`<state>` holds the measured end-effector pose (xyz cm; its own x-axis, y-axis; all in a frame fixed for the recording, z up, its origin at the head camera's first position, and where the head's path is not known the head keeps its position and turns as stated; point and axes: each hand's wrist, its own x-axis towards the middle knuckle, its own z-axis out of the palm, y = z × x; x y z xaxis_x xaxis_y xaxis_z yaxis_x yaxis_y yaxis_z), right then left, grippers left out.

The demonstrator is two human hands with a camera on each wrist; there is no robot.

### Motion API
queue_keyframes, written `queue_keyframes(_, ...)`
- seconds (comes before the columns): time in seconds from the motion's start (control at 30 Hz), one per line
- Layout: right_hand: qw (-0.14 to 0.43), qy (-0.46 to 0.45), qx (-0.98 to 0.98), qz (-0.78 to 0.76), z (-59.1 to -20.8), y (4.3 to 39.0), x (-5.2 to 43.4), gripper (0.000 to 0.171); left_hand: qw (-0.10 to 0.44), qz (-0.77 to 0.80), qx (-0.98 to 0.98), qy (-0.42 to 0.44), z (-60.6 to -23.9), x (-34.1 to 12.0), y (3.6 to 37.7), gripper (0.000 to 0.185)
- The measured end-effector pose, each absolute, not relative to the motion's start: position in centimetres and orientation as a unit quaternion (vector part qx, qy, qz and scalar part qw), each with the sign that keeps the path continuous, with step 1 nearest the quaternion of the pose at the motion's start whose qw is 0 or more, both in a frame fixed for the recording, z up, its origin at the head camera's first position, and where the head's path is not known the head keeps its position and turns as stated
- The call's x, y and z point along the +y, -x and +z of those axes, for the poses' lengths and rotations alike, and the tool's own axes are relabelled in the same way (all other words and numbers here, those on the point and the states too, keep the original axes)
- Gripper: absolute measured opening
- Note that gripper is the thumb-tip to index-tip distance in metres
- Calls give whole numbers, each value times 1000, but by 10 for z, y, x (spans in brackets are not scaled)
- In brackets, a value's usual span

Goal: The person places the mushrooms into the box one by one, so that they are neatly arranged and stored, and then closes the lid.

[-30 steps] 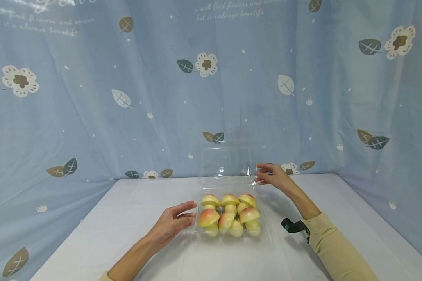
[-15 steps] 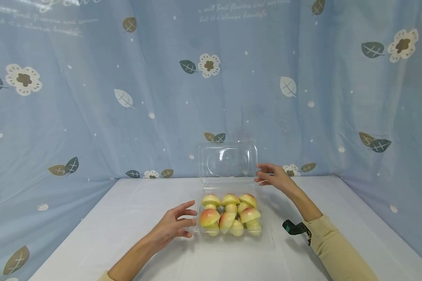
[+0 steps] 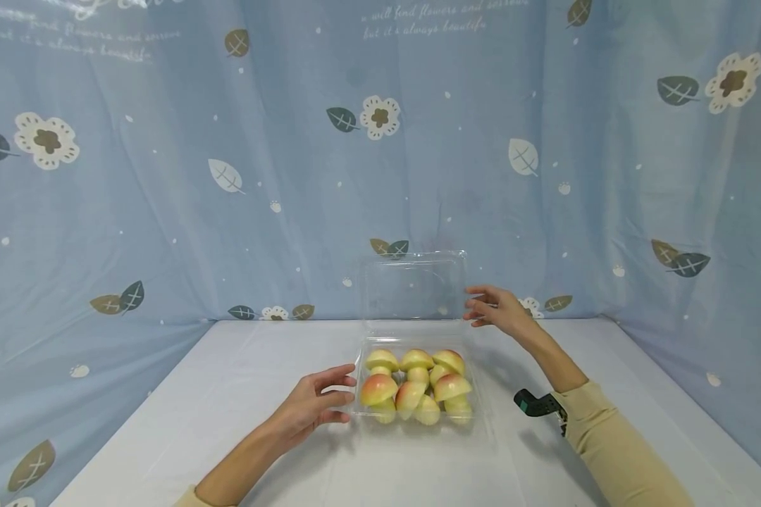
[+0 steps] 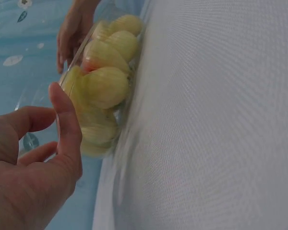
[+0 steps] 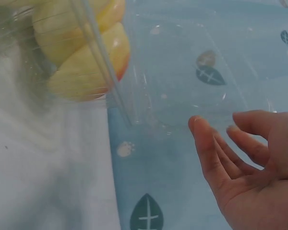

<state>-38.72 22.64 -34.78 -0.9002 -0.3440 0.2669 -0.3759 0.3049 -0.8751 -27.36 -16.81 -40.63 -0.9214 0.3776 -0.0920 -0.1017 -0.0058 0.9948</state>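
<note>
A clear plastic clamshell box (image 3: 412, 421) sits on the table with its hinged lid (image 3: 412, 289) raised at the back. Several yellow mushroom-shaped pieces (image 3: 416, 360) with reddish caps lie in its base in two rows. My left hand (image 3: 307, 407) is at the box's left side, fingers loosely bent and spread, fingertips right at the rim. In the left wrist view, the left hand (image 4: 43, 153) overlaps the box's near end. My right hand (image 3: 501, 310) is beside the lid's right edge with its fingers relaxed. The right wrist view shows nothing between the fingers of that right hand (image 5: 245, 163).
A white cloth covers the table (image 3: 228, 394). Behind it and along the sides hangs a blue curtain (image 3: 279, 141) with leaves and flowers printed on it. A black device (image 3: 535, 403) is strapped at my right wrist, over the table.
My right hand has risen a little beside the lid. The lid's top edge sits slightly higher and its glare has faded. My left hand stays at the rim, its fingers a bit more spread.
</note>
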Motion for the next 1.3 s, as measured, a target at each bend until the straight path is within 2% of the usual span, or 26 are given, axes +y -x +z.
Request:
queue_keyframes(0.53,48,-235,-821,517,-325,384,224,44,152,734,655,-95,-407,-167,273,66)
queue_keyframes(1.03,16,-253,-794,553,-332,375,225,46,117,746,651,-73,-409,-168,277,63)
queue_keyframes(1.3,17,-257,-803,538,-337,369,226,44,115,740,660,-62,-411,-169,278,65)
